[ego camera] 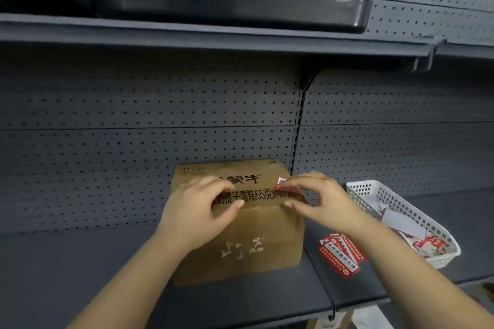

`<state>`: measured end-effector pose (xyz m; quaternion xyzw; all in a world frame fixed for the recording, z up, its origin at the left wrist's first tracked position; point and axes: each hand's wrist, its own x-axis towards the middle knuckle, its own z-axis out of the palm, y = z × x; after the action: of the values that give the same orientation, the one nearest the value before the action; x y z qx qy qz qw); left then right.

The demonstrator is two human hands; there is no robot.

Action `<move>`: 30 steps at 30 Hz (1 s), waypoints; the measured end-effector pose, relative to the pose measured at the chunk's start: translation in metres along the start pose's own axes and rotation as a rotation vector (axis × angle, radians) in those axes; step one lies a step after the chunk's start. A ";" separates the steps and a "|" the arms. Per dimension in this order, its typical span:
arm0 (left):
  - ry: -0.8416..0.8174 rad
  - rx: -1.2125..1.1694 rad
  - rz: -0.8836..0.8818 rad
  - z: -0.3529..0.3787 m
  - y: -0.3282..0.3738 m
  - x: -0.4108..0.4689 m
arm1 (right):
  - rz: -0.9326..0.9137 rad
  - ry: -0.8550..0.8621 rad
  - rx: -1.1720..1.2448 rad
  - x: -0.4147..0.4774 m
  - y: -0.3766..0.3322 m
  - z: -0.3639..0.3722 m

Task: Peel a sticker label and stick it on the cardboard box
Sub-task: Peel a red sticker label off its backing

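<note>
A: The red-and-white sticker label [286, 186] — where is it?

B: On the top of the brown cardboard box [235, 222], out at the box's two o'clock corner. The right hand [318, 201] has it: the fingers [290, 182] are bent down onto it, thumb spread apart below. Whether it is pinched or only pressed flat, I cannot tell.

A: And the left hand [199, 211]?

B: Resting on the box top at about ten o'clock, fingers curled, thumb out, gripping nothing; it looks to be steadying the box on the dark grey metal shelf [80, 262].

A: So which step?

B: Sticking, I'd judge; peeling seems done. Next calls for smoothing the label flat from one end to the other without creasing it.

A: More labels?

B: A red stack of sticker sheets [339, 254] lies at the box's four o'clock, beside a white plastic basket [374, 189].
</note>
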<state>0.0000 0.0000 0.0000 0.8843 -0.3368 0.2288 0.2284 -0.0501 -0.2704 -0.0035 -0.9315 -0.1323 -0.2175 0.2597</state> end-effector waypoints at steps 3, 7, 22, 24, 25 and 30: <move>-0.012 -0.006 -0.022 0.014 0.002 0.021 | 0.029 0.006 0.022 0.019 0.026 0.000; -0.088 0.038 -0.082 0.031 0.000 0.038 | 0.054 -0.033 0.015 0.049 0.058 0.007; -0.260 0.139 -0.197 0.044 -0.003 0.045 | 0.087 -0.144 0.410 0.084 0.097 0.022; -0.262 0.142 -0.191 0.043 -0.002 0.046 | 0.086 -0.119 0.362 0.082 0.096 0.023; -0.264 0.143 -0.190 0.043 -0.002 0.046 | 0.066 -0.100 0.322 0.080 0.096 0.025; -0.266 0.133 -0.189 0.044 -0.003 0.047 | 0.104 0.022 0.293 0.068 0.094 0.033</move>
<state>0.0446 -0.0454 -0.0095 0.9477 -0.2635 0.1092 0.1436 0.0535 -0.3210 -0.0371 -0.8868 -0.1112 -0.1922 0.4054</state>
